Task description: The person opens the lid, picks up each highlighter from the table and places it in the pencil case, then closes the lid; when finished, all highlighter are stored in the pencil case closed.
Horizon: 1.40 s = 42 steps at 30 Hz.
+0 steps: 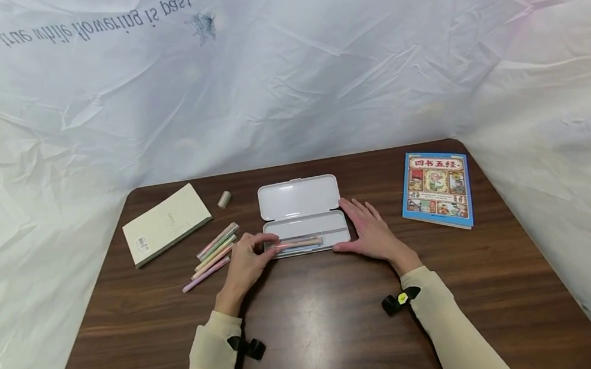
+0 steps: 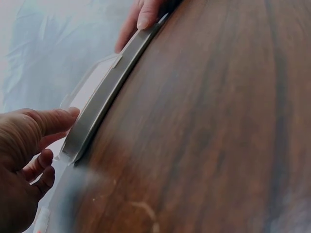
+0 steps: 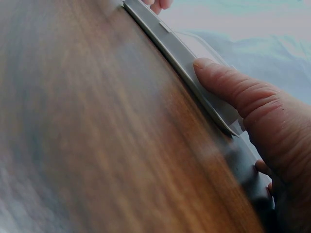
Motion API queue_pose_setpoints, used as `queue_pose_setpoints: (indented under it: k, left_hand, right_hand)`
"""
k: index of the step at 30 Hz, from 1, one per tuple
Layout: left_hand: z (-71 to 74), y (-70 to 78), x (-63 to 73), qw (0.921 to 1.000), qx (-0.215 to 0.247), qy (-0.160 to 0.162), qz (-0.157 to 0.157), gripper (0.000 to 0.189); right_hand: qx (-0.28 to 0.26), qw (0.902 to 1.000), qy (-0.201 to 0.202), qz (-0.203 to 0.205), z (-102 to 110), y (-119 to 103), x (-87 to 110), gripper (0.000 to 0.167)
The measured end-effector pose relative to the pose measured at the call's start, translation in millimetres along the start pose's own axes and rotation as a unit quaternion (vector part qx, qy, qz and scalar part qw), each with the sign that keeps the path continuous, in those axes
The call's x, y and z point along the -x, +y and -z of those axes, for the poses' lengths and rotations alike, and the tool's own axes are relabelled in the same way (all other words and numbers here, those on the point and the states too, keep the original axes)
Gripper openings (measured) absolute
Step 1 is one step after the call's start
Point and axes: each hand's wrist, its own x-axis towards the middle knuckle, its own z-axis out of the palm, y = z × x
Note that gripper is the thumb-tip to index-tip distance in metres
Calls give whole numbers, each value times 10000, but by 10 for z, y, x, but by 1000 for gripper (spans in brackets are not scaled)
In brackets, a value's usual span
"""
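Head view: pens (image 1: 301, 243) in open pencil case (image 1: 296, 227), left hand (image 1: 246, 261) at them.

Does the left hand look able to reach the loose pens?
Probably yes: the loose pens lie right beside the left hand with nothing visible between, though it seems to pinch another pen in the pencil case.

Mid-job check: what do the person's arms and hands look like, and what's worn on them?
The left sleeve and right sleeve are cream, reaching to the wrists. Each has a small black block strapped on near its end: left block, right block. A yellow mark shows beside the right block. The left hand and right hand wear no gloves.
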Motion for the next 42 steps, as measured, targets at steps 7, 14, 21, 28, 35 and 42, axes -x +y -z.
queue_pose_setpoints:
  k: [7,14,21,28,35,42]
  left_hand:
    - [74,-6,10,9998,186,69,53,18]
    - [257,-115,31,9979,424,474,97,19]
    - [590,-296,120,9940,237,988,394,22]
    - [914,-566,354,9878,-249,1217,937,23]
    - [1093,-738,593,9807,-515,1371,1296,21]
    - [1197,-791,836,9756,-562,1372,1622,22]
  right_hand:
    - [19,10000,-5,23,-1,-14,-3,116]
    - [-14,10000,-51,-27,0,-41,22,116]
    - [19,10000,-35,-39,-12,-28,4,116]
    - [53,10000,-43,-10,-12,-21,-3,116]
    - [88,10000,5,-31,11,-9,-5,116]
    - [28,10000,-27,-33,6,-18,-7,116]
